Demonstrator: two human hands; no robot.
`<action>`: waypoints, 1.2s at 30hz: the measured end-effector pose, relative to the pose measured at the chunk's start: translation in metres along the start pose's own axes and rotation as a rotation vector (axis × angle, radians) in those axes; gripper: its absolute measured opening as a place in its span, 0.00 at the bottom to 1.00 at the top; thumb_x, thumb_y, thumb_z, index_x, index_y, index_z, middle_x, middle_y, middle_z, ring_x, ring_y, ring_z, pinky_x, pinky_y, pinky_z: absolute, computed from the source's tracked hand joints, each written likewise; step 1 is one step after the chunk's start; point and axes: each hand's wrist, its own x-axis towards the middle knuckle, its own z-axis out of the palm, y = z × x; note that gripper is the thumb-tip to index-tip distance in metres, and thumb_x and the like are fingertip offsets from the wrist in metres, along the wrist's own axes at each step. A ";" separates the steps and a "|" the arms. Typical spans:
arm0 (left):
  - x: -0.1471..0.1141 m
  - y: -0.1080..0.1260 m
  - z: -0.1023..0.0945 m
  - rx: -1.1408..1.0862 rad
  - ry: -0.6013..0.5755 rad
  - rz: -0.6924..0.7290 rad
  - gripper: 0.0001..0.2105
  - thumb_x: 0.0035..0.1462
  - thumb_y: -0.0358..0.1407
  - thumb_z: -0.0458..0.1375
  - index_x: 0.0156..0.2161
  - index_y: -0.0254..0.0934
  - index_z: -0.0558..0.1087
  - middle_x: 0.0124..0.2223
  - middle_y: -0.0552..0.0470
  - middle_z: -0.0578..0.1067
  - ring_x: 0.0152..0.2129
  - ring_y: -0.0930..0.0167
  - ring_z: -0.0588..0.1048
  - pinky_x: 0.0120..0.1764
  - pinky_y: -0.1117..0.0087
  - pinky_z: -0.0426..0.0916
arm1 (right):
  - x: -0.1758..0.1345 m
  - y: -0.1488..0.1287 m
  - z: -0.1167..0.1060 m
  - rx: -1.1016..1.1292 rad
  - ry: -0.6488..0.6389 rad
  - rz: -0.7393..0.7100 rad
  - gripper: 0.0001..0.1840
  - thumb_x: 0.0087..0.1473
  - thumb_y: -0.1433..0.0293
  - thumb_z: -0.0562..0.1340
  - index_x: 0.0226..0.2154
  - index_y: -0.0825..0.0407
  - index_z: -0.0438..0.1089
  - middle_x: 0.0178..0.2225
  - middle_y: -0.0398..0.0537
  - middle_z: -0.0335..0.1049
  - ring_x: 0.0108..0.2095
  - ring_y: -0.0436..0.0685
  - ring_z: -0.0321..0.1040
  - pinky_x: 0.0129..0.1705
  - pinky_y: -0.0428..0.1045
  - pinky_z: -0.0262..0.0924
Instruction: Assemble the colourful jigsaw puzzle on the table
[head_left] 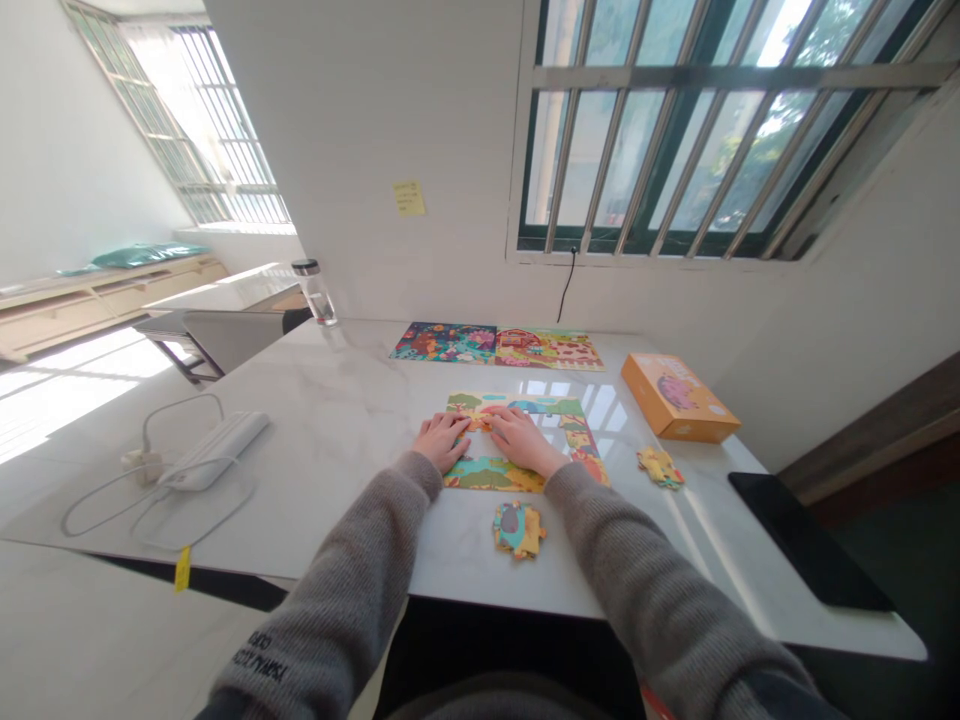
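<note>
A jigsaw puzzle (487, 474), its picture border joined around a bare white middle, lies on the table in front of me. My left hand (444, 440) rests over its left side, fingertips closed at a small orange puzzle piece (478, 425) near the upper left of the gap. From the other side my right hand (517, 438) reaches across the gap, its fingers together at the same piece. Both hands partly hide the puzzle. A stack of loose puzzle pieces (519, 529) sits nearer to me, and another stack (661, 467) lies to the right.
Two picture sheets, one dark blue (442, 342) and one farm scene (551, 349), lie toward the wall. An orange box (679, 398) and a black tablet-like slab (810, 540) are on the right. A power strip (217, 452) with cable and a bottle (315, 292) stand left.
</note>
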 end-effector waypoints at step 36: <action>-0.005 -0.010 -0.002 -0.117 0.007 0.081 0.12 0.61 0.42 0.55 0.44 0.43 0.79 0.56 0.49 0.74 0.54 0.59 0.67 0.59 0.51 0.62 | -0.174 0.045 -0.084 -0.208 0.402 0.701 0.10 0.59 0.67 0.56 0.42 0.52 0.69 0.39 0.54 0.65 0.43 0.64 0.62 0.49 0.57 0.57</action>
